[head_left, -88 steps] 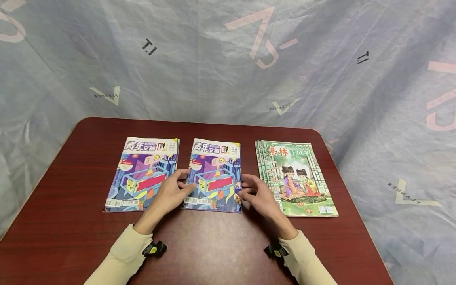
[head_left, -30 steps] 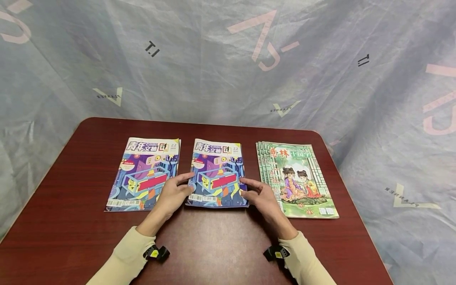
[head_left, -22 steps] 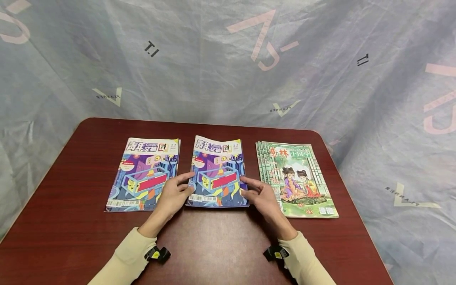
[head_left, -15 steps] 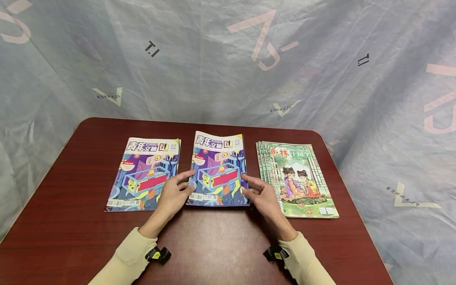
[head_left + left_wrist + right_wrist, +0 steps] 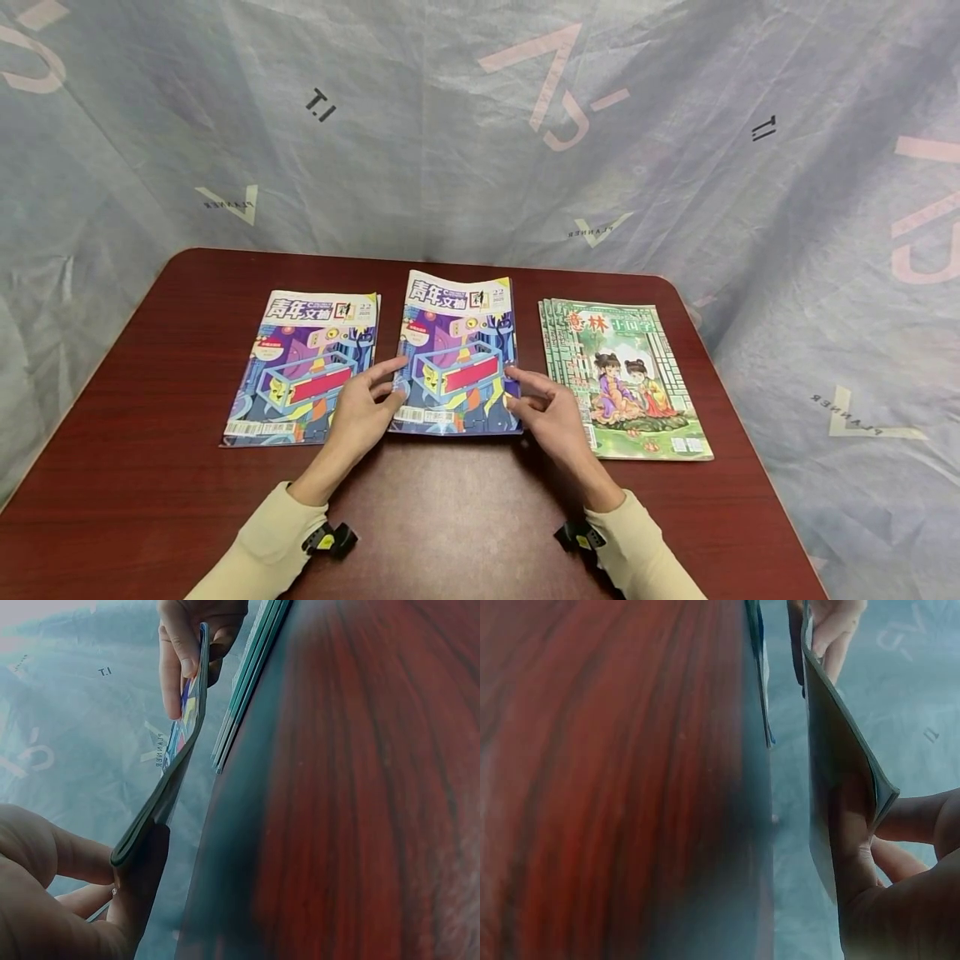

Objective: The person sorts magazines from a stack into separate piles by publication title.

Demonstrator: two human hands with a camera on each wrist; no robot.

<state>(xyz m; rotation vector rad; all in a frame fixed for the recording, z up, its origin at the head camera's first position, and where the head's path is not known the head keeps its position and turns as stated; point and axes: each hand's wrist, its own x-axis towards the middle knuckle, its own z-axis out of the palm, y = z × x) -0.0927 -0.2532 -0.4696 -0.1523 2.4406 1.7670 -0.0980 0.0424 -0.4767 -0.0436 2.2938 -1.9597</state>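
Note:
Two hands hold a purple magazine (image 5: 457,358) by its long sides, in the middle of the head view. My left hand (image 5: 363,417) pinches the left side and my right hand (image 5: 553,417) the right. Both wrist views show the magazine (image 5: 169,784) raised off the tabletop and slightly bowed, with a digit of each hand under it and others at its upper face. To the left lies a purple magazine (image 5: 300,375) with the same cover, partly behind my left hand. On the right is a fanned stack of green magazines (image 5: 630,383), close to my right hand.
The dark red wooden table (image 5: 457,517) has rounded far corners. Behind and beside it hangs a grey printed cloth (image 5: 450,125). A black wrist camera (image 5: 330,540) sits at the left cuff, and another wrist camera (image 5: 579,535) at the right.
The middle magazine first lay flat between the hands. It has since been gripped and lifted, its far edge rising further over the last second. The left magazine and green stack stay put.

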